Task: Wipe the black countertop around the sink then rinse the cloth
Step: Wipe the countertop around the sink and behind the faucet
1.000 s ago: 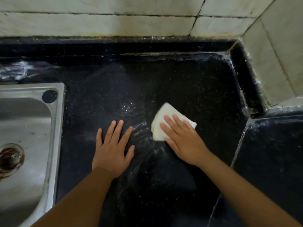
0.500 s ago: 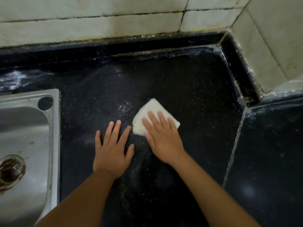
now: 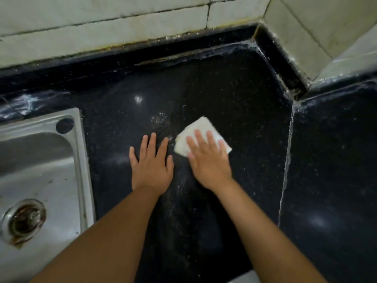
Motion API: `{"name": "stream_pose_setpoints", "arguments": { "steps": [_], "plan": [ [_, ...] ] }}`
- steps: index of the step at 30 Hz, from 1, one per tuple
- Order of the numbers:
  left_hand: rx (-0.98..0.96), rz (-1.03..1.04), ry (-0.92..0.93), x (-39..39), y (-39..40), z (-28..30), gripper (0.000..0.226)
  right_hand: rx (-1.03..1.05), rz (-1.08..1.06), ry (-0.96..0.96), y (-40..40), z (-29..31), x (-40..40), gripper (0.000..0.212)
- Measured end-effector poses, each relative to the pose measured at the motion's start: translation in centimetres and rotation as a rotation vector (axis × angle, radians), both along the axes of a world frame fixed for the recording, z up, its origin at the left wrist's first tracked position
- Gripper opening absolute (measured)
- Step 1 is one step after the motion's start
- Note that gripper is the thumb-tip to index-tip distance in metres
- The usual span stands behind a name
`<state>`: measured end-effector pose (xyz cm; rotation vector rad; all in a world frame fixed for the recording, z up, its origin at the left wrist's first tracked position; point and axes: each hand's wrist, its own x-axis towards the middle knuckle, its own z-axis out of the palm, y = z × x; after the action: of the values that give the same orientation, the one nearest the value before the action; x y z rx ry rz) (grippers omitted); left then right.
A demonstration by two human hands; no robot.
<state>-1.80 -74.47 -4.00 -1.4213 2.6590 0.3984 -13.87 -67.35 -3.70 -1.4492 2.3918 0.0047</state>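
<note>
A folded white cloth (image 3: 201,127) lies flat on the black countertop (image 3: 234,94), right of the steel sink (image 3: 40,166). My right hand (image 3: 208,160) presses on the cloth with straight fingers and covers its near half. My left hand (image 3: 152,166) rests flat on the bare countertop just left of the cloth, fingers spread. A patch of white specks (image 3: 158,119) sits on the counter just beyond my left fingertips.
The sink's drain (image 3: 25,220) is at the lower left. Pale tiled walls (image 3: 122,29) run along the back and the right corner, above a raised black ledge (image 3: 279,64). A second black slab (image 3: 334,160) adjoins on the right past a whitish seam.
My right hand slid the cloth left across the counter until it lies close beside my left hand. My left hand stayed flat in place.
</note>
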Motion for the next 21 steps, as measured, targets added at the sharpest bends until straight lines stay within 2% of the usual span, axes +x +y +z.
{"name": "stream_pose_setpoints", "arguments": {
  "steps": [1,3,5,9,11,12,14,15,17,18,21],
  "plan": [
    [-0.008,-0.003,0.014,0.1,0.1,0.0,0.05,-0.038,0.044,0.049,0.7,-0.1,1.9,0.067],
    [-0.004,-0.005,0.047,0.2,0.0,0.0,0.049,-0.151,0.067,0.087,3.7,-0.8,4.4,0.053],
    [-0.002,-0.006,0.082,0.3,-0.1,0.1,0.048,-0.126,0.101,0.022,8.0,-0.8,5.8,0.045],
    [0.055,-0.073,0.19,1.6,-0.1,1.3,0.045,-0.101,0.23,-0.005,16.8,-0.5,6.1,0.046],
    [0.065,-0.131,0.284,3.2,0.0,2.3,0.043,-0.063,0.214,-0.014,18.6,0.1,4.4,0.045],
    [0.048,-0.157,0.305,4.4,0.2,2.7,0.042,-0.038,0.152,-0.011,18.3,0.6,3.6,0.048],
    [0.01,-0.186,0.278,7.0,0.7,2.9,0.042,-0.066,0.018,0.062,15.4,1.3,2.3,0.07],
    [0.0,-0.181,0.246,8.4,1.1,2.8,0.041,-0.059,-0.089,0.046,13.2,1.4,2.0,0.074],
    [-0.012,-0.153,0.183,11.1,2.0,2.3,0.039,0.007,-0.239,-0.051,8.0,1.3,2.2,0.054],
    [-0.042,-0.147,0.157,12.3,2.4,1.9,0.036,0.022,-0.241,-0.062,5.3,1.4,2.9,0.049],
    [-0.103,-0.122,0.106,14.9,3.6,0.9,0.037,0.033,-0.057,-0.044,1.5,1.1,7.1,0.049]
  ]
}}
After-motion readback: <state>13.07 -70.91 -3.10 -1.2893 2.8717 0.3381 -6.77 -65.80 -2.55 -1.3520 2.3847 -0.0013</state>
